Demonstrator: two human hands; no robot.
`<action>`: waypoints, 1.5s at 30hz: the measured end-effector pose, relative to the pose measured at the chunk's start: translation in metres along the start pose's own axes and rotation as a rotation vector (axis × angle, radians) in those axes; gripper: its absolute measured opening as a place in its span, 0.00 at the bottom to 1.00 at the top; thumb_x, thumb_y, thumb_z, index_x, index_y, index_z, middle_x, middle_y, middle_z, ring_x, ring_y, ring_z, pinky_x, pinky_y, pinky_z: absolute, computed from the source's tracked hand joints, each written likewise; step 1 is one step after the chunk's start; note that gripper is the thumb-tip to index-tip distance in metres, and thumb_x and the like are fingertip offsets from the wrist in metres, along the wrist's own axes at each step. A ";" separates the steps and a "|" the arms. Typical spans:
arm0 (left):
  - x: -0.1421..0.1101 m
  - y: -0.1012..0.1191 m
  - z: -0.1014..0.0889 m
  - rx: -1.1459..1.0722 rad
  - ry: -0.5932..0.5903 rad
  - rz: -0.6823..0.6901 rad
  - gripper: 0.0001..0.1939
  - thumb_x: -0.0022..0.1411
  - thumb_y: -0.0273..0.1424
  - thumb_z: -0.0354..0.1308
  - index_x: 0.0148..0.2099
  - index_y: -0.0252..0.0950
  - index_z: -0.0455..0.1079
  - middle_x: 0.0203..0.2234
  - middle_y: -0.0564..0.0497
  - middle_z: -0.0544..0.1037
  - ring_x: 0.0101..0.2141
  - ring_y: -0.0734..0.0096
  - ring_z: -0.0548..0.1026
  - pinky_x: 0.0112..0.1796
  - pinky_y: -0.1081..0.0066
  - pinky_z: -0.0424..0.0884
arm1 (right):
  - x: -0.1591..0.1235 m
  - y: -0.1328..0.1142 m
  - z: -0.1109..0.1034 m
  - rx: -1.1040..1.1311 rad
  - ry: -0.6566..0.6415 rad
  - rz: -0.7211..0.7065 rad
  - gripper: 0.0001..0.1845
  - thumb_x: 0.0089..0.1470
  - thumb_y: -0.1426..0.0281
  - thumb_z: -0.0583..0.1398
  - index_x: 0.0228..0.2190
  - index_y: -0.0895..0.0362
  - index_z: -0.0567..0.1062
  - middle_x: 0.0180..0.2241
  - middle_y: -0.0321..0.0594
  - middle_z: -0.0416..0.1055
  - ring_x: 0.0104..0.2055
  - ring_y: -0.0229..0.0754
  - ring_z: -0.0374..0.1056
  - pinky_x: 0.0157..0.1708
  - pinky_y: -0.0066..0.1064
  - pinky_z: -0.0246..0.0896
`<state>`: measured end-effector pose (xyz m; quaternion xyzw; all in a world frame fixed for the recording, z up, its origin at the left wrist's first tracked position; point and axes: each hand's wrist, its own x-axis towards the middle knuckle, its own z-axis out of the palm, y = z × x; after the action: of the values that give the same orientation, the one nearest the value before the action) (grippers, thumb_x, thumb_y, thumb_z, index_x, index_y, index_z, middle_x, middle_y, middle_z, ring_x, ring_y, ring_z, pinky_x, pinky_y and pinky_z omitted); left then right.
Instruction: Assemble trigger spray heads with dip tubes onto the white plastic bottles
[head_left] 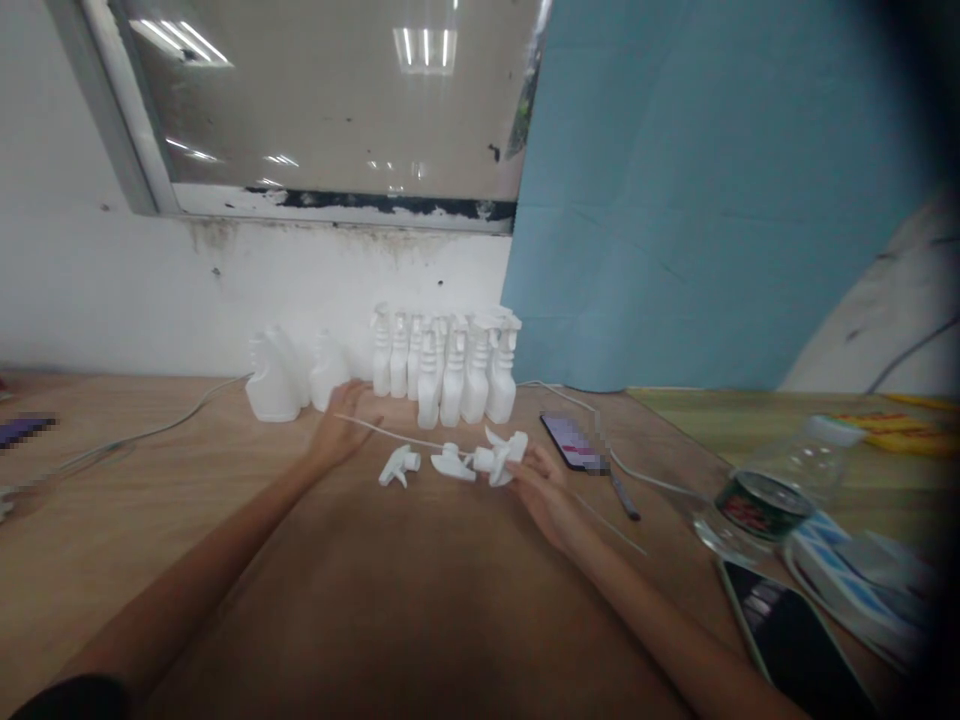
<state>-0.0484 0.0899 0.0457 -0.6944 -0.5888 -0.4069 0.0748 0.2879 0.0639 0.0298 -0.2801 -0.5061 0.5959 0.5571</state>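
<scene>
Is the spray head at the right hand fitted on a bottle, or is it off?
Off: the spray head in the right hand is turned sideways, apart from the bottles behind it.

Illumination: moderate, muted. White tube-light reflections (425, 48) produce glare from 10 to 12 o'clock in the flat glass window pane (322, 120). Shadow darkens the brown wooden tabletop (360, 620) at 6 o'clock. Blurred vignetting: 2 to 4 o'clock. The white plastic trigger sprayer head (508, 458), near centre, shows soft edges.

Three loose sprayer heads (400, 466), one water bottle (772, 502) (white bottles (452, 395) overlap).
</scene>
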 end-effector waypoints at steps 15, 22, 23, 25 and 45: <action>0.050 -0.069 0.035 0.268 0.192 -0.627 0.49 0.50 0.46 0.64 0.64 0.21 0.49 0.53 0.24 0.64 0.53 0.31 0.64 0.47 0.45 0.66 | 0.021 -0.015 -0.037 0.073 0.106 -0.021 0.09 0.49 0.65 0.64 0.32 0.54 0.70 0.34 0.37 0.77 0.22 0.38 0.68 0.19 0.30 0.64; 0.018 -0.036 0.024 0.282 0.161 -0.330 0.44 0.52 0.45 0.62 0.65 0.32 0.49 0.57 0.35 0.61 0.56 0.43 0.62 0.53 0.51 0.63 | 0.024 -0.018 -0.047 0.148 0.147 -0.048 0.06 0.51 0.64 0.62 0.28 0.52 0.70 0.37 0.37 0.78 0.31 0.42 0.72 0.30 0.35 0.69; 0.008 -0.030 0.020 0.273 0.152 -0.214 0.44 0.52 0.44 0.62 0.65 0.33 0.49 0.57 0.36 0.60 0.57 0.44 0.61 0.54 0.52 0.61 | 0.025 -0.019 -0.049 0.166 0.164 -0.053 0.06 0.51 0.64 0.62 0.29 0.52 0.70 0.37 0.37 0.78 0.32 0.42 0.72 0.31 0.35 0.69; -0.017 -0.018 0.010 0.247 0.134 -0.024 0.45 0.52 0.42 0.62 0.66 0.34 0.47 0.58 0.36 0.58 0.58 0.46 0.60 0.56 0.53 0.59 | 0.027 -0.021 -0.055 0.197 0.198 -0.075 0.06 0.50 0.65 0.63 0.31 0.52 0.71 0.37 0.37 0.78 0.32 0.42 0.72 0.31 0.35 0.69; -0.073 -0.008 -0.029 0.316 0.079 0.268 0.44 0.56 0.37 0.60 0.67 0.32 0.43 0.59 0.33 0.58 0.59 0.43 0.57 0.58 0.48 0.54 | 0.038 -0.010 -0.078 0.198 0.302 -0.218 0.13 0.46 0.65 0.67 0.32 0.53 0.70 0.33 0.36 0.78 0.28 0.40 0.73 0.28 0.33 0.72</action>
<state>-0.0672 0.0205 0.0142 -0.7294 -0.5444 -0.3230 0.2593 0.3538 0.1216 0.0223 -0.2540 -0.3831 0.5300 0.7126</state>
